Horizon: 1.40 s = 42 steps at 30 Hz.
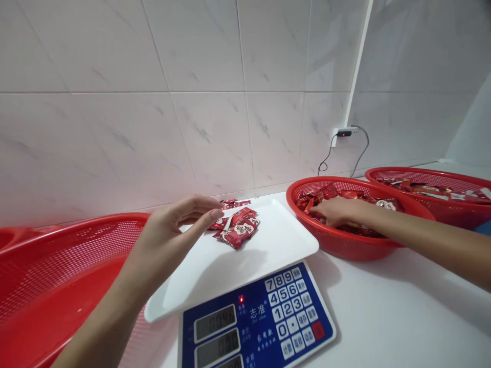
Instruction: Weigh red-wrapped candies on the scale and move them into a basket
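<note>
My left hand (177,221) hovers over the left part of the white weighing tray (276,253), beside a small heap of red wrapped packets (240,230). Its fingers are stretched out, with a gap between them and the thumb, and nothing shows in them. Beneath the tray is a digital scale (253,327) with a blue keypad panel and lit displays. My right hand (333,210) reaches into a red plastic basket (345,248) of similar red packets (326,191). Its fingertips are down among the packets, so whether they grip one is hidden.
A large red basket (76,245) stands at the left. Behind the right arm, another red basket (452,204) holds packets. Further red packets (230,203) lie at the tray's far edge. A socket (341,134) with cables is on the tiled wall (207,128) behind the white table (383,306).
</note>
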### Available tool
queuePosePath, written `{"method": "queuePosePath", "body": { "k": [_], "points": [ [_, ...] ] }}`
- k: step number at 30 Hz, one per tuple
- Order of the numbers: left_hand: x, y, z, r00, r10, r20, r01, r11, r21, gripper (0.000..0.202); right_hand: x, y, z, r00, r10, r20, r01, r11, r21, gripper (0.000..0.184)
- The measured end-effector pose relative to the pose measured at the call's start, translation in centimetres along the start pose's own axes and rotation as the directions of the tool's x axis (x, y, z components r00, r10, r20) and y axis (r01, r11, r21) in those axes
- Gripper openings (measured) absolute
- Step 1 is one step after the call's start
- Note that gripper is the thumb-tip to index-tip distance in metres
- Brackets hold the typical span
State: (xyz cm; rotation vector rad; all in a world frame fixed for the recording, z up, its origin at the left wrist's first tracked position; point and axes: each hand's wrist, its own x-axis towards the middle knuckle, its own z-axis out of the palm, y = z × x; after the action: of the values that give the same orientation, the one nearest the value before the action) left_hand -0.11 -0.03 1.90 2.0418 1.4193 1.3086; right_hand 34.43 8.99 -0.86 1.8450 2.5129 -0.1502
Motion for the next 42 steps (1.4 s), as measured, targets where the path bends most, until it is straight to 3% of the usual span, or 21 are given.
{"method": "queuePosePath", "body": {
  "k": [5,9,11,14,16,18,20,23,26,29,33,37,42],
  "points": [
    [0.1,-0.1,0.1,0.999,0.033,0.010,-0.033,0.999,-0.018,0.027,0.2,-1.0,0.7,0.998,-0.028,-0.061,0.029,0.999,0.027,0.013],
    [-0.2,0.2,-0.4,1.000,0.005,0.009,-0.005,0.999,-0.031,0.028,-0.3,0.5,-1.3,0.987,0.012,-0.157,0.014,0.986,0.165,0.006],
    [-0.3,0.4,-0.7,0.999,-0.031,-0.022,0.031,0.999,-0.007,0.027,-0.8,1.5,-3.1,0.973,0.052,-0.226,0.013,0.961,0.277,0.011],
    [-0.2,0.3,-0.7,0.998,-0.058,-0.021,0.058,0.998,-0.029,0.027,-1.6,1.3,-5.4,0.936,0.114,-0.332,0.048,0.896,0.442,0.037],
    [0.0,0.0,-0.1,0.998,-0.053,0.015,0.054,0.993,-0.109,0.032,-1.8,-0.8,-5.8,0.925,0.119,-0.361,0.116,0.817,0.565,0.042],
    [0.1,-0.4,0.7,0.998,-0.052,0.040,0.059,0.979,-0.195,0.041,-1.7,-4.2,-5.2,0.944,0.097,-0.317,0.183,0.644,0.743,0.035],
    [0.0,-0.5,1.6,0.995,-0.060,0.074,0.077,0.964,-0.253,0.047,-1.5,-8.1,-4.0,0.959,-0.028,-0.282,0.248,0.563,0.789,0.029],
    [-0.3,-0.3,2.5,0.986,-0.052,0.159,0.101,0.945,-0.312,0.040,-1.2,-12.6,-2.2,0.933,-0.192,-0.304,0.359,0.450,0.818,0.015],
    [-0.3,-0.4,2.4,0.990,-0.018,0.139,0.056,0.960,-0.275,0.023,-1.3,-14.0,-1.3,0.922,-0.206,-0.329,0.385,0.377,0.843,0.020],
    [0.0,-0.9,2.0,0.998,-0.018,0.053,0.025,0.992,-0.122,0.014,-1.8,-12.9,-1.5,0.937,-0.044,-0.346,0.328,0.454,0.828,0.033],
    [0.4,-2.1,1.9,0.998,-0.062,0.021,0.061,0.997,0.052,0.019,-2.9,-10.2,-2.7,0.924,0.169,-0.344,0.176,0.609,0.773,0.034],
    [0.4,-2.4,2.0,0.999,-0.026,-0.021,0.029,0.992,0.125,0.020,-4.5,-8.6,-3.8,0.859,0.285,-0.426,0.184,0.605,0.774,0.034],
    [0.1,-1.2,1.5,0.997,0.029,-0.067,-0.025,0.998,0.053,0.016,-5.8,-9.0,-4.5,0.808,0.382,-0.448,0.159,0.590,0.792,0.025]
  ]
}}
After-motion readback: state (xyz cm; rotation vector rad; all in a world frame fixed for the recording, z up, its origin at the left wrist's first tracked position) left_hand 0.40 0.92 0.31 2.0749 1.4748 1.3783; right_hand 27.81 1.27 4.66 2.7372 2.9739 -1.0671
